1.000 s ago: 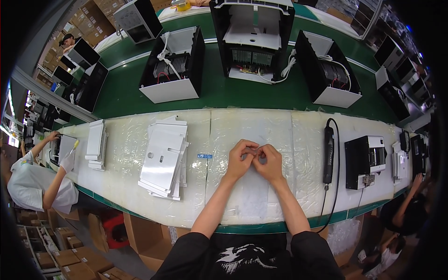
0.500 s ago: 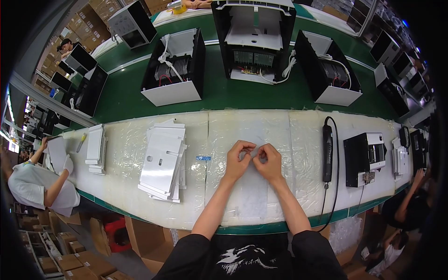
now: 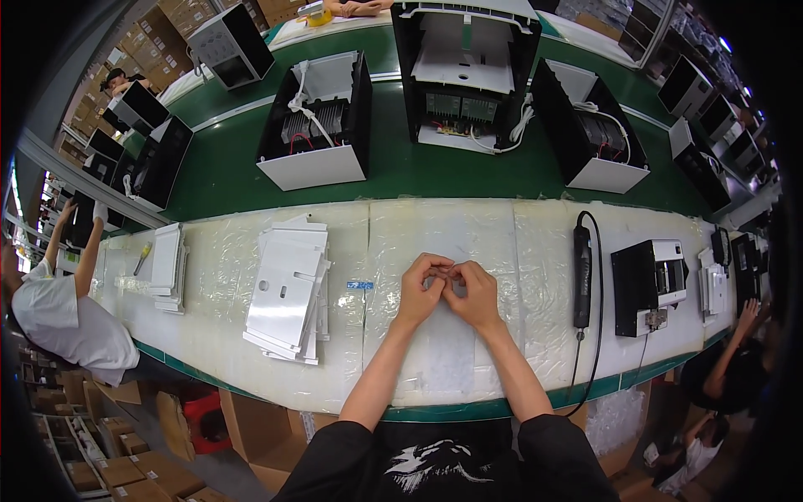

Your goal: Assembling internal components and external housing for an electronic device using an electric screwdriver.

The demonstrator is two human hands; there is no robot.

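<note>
My left hand [image 3: 423, 289] and my right hand [image 3: 471, 294] meet over the plastic-covered bench in front of me. Fingers on both are curled, and the fingertips touch each other. Whatever they may pinch is too small or hidden to make out. To the left of my hands lies a loose stack of white metal panels [image 3: 288, 289], with cut-outs in the top one. Between stack and hands a small blue label [image 3: 360, 285] is on the bench cover. An electric screwdriver [image 3: 581, 276] with a black cord lies to the right, beside a black-and-white boxy device [image 3: 651, 287].
Beyond the bench, a green conveyor [image 3: 222, 159] carries black-and-white housings, including a tall open one [image 3: 468, 75] straight ahead. Smaller panels [image 3: 168, 268] and a yellow-handled tool [image 3: 143, 258] lie at left. A co-worker in a white shirt [image 3: 71, 322] stands there; another person's hand [image 3: 747, 314] shows at right.
My hands have drawn together until their fingertips touch. The co-worker at left has swung both arms from a white panel toward a black housing on the conveyor.
</note>
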